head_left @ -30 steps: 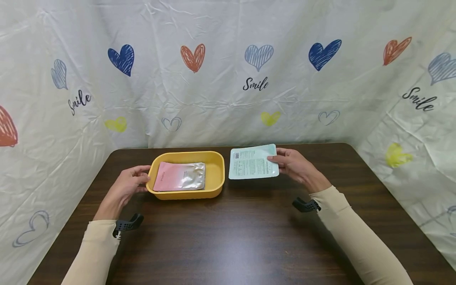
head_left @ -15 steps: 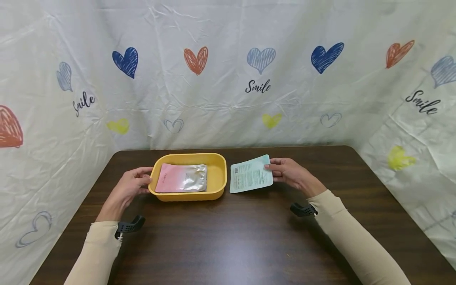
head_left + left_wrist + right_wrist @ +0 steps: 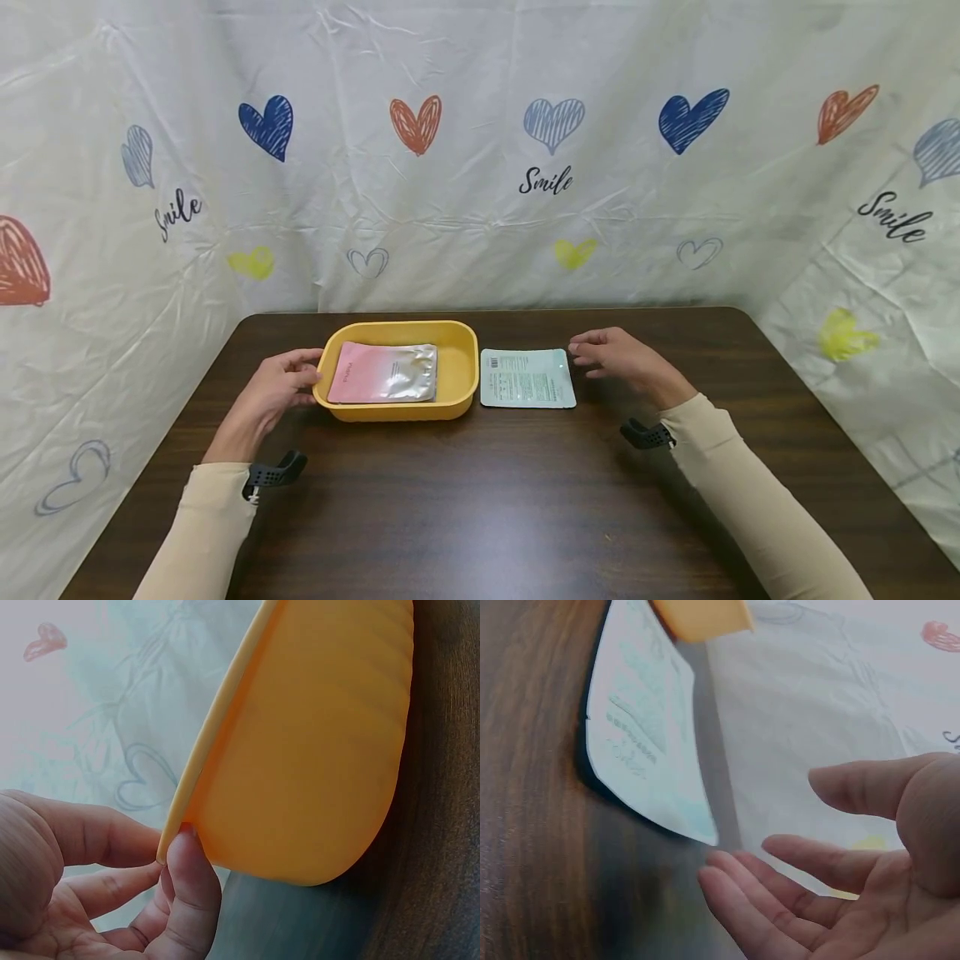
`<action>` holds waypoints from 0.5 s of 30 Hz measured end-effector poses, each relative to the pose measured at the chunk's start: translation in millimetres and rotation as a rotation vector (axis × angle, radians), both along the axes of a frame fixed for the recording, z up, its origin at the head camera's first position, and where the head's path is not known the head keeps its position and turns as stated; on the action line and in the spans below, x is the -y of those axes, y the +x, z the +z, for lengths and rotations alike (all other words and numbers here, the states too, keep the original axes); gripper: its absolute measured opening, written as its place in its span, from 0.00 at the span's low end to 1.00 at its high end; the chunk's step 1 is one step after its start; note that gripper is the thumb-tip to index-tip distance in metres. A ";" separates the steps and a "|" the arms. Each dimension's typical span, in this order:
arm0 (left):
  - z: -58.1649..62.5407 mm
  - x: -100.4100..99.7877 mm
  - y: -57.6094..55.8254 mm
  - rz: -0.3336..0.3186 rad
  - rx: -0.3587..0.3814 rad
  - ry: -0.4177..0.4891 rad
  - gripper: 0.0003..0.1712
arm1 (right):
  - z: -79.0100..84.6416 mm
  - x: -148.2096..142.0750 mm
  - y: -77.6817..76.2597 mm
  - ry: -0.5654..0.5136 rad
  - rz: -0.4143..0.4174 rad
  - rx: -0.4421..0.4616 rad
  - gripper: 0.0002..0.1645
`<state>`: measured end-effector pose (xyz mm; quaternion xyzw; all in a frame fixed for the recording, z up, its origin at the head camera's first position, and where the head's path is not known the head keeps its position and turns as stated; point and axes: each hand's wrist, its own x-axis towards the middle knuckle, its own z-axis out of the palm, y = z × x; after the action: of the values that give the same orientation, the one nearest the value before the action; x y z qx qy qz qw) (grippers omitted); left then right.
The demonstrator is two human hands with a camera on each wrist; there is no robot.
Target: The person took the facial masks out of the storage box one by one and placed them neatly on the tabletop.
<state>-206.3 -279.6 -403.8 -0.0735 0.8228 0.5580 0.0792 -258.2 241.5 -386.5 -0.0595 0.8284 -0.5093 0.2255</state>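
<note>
My left hand [image 3: 279, 392] pinches the left rim of a yellow plastic basket [image 3: 456, 367]; the left wrist view shows thumb and forefinger [image 3: 112, 836] meeting at that rim. Inside the basket lies a pink and silver sachet [image 3: 382, 373], flat packet style. A mint-green printed sachet [image 3: 527, 378] lies on the table just right of the basket. Beside its right edge is my right hand [image 3: 622, 360], apart from it, fingers relaxed and holding nothing. In the right wrist view, the green sachet [image 3: 641, 727] has a slightly raised corner near my fingertips [image 3: 720, 862].
A dark wood table [image 3: 480, 492] carries everything. Behind it and along both sides hangs a white cloth [image 3: 465, 208] printed with hearts and "Smile". Black bands with cameras sit on both wrists, such as the left band [image 3: 276, 471].
My right hand has lowered the green sachet onto the table, let it go and drawn slightly away to the right. My left hand stays at the basket's rim.
</note>
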 end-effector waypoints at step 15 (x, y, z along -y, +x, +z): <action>-1.7 1.2 1.4 -0.016 -0.023 0.007 0.31 | 17.6 16.9 -3.7 -0.249 0.007 -0.065 0.24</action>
<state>-204.9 -280.9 -405.5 -0.0604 0.8223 0.5609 0.0744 -261.9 224.6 -368.9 -0.1065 0.7655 -0.6051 0.1913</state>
